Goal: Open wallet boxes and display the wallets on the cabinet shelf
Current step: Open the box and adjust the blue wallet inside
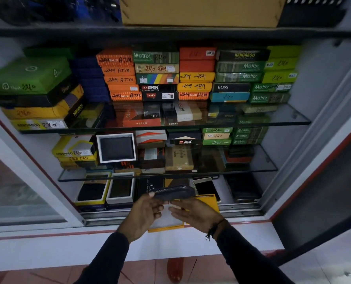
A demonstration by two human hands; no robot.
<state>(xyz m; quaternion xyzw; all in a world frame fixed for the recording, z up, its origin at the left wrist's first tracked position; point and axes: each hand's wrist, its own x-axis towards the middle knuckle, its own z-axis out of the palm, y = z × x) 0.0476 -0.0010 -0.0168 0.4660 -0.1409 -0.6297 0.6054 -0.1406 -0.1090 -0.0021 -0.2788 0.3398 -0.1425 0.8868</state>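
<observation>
My left hand (144,212) grips a dark zip wallet (173,192) by its left end, holding it level in front of the bottom shelf. Under it lies an open yellow wallet box (166,223) with a white inside, its yellow lid (208,201) just behind to the right. My right hand (195,215) hovers flat over the box, fingers spread, just below the wallet. On the bottom shelf to the left stand two open boxes (93,190) (121,188), each showing a dark wallet. Another open white-framed box (117,148) leans upright on the middle glass shelf.
Stacks of closed coloured wallet boxes (156,72) fill the upper glass shelf (293,117) and the middle glass shelf (260,160). A sliding glass door (17,191) is at the left, its metal track (240,210) along the cabinet's front. A phone-like object (206,187) lies on the bottom shelf.
</observation>
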